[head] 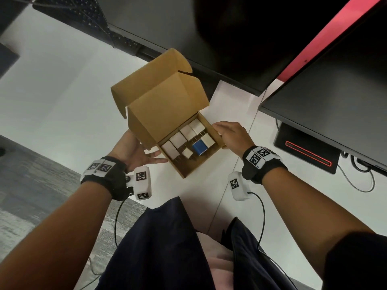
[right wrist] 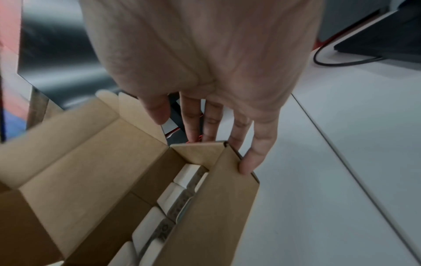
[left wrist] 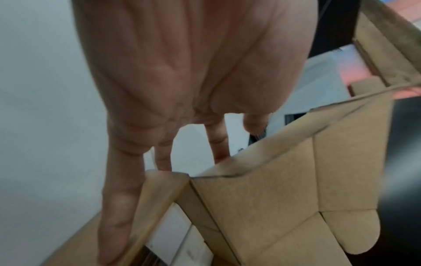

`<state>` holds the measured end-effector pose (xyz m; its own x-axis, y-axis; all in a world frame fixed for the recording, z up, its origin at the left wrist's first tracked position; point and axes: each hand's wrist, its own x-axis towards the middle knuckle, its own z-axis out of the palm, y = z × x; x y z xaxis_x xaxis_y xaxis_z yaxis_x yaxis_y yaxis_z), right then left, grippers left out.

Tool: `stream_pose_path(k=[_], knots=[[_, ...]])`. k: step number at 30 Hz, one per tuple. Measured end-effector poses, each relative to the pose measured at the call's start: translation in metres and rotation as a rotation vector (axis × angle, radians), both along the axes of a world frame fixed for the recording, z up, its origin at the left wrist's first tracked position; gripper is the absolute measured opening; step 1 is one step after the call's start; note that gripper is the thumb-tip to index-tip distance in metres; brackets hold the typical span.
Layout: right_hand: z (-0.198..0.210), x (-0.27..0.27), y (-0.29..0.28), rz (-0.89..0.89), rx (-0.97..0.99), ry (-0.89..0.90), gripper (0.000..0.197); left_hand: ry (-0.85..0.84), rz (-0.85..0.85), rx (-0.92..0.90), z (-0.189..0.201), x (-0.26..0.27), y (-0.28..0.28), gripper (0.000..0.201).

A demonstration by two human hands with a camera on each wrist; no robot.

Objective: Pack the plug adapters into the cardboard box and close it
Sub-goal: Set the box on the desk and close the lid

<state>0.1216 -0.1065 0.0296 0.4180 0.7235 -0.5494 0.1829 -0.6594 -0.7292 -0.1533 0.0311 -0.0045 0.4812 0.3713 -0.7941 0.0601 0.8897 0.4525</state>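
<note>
A brown cardboard box (head: pixel 186 166) sits on the white desk with its lid (head: pixel 167 107) half raised and tilted over the opening. Several white plug adapters (head: pixel 178 140) and one blue adapter (head: pixel 200 147) lie inside. My left hand (head: pixel 144 153) is at the box's left side, fingers straight, reaching behind the lid; in the left wrist view the left hand (left wrist: pixel 136 171) has its thumb along the box wall beside the lid (left wrist: pixel 262 207). My right hand (head: pixel 219 136) touches the outside of the right wall (right wrist: pixel 216 207) with the straight fingers (right wrist: pixel 252 158) of the right hand (right wrist: pixel 216 129). White adapters (right wrist: pixel 170 196) show inside.
Two black monitors (head: pixel 209 38) (head: pixel 335 91) overhang the desk just behind the box. A black device with a red light strip (head: pixel 307 153) and cables (head: pixel 356 181) sit at the right. Grey carpet (head: pixel 31 185) lies past the desk's left edge. Dark clothing (head: pixel 159 248) fills the foreground.
</note>
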Motion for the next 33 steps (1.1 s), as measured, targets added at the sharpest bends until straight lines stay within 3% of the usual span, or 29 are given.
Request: stream_pose_path(k=[3,6,9,11,13,19,24,30,33], knots=[[0.007,0.003,0.005,-0.124,-0.094,0.198,0.055,0.072,-0.079,0.106,0.014,0.009,0.011,0.049],[0.009,0.012,0.002,-0.234,-0.113,0.443,0.071,0.162,-0.113,0.278,0.028,0.023,0.020,0.030],[0.009,0.011,0.000,-0.290,-0.130,0.553,0.065,0.231,-0.149,0.424,0.030,0.034,0.022,0.042],[0.014,0.002,0.001,-0.300,-0.131,0.506,0.052,0.367,-0.247,0.527,0.029,0.037,0.020,0.062],[0.015,-0.005,0.004,-0.290,-0.101,0.422,0.042,0.488,-0.286,0.580,0.027,0.038,0.023,0.064],[0.022,-0.003,0.011,-0.297,-0.190,0.272,0.067,0.455,-0.219,0.333,0.050,0.047,0.048,0.026],[0.031,-0.003,0.025,-0.330,-0.282,0.270,0.075,0.483,-0.273,0.355,0.068,0.059,0.060,0.041],[0.025,-0.004,0.017,-0.320,-0.331,0.246,0.058,0.384,-0.242,0.292,0.062,0.053,0.059,0.031],[0.020,-0.002,0.007,-0.309,-0.298,0.269,0.032,0.363,-0.321,0.318,0.053,0.047,0.061,0.038]])
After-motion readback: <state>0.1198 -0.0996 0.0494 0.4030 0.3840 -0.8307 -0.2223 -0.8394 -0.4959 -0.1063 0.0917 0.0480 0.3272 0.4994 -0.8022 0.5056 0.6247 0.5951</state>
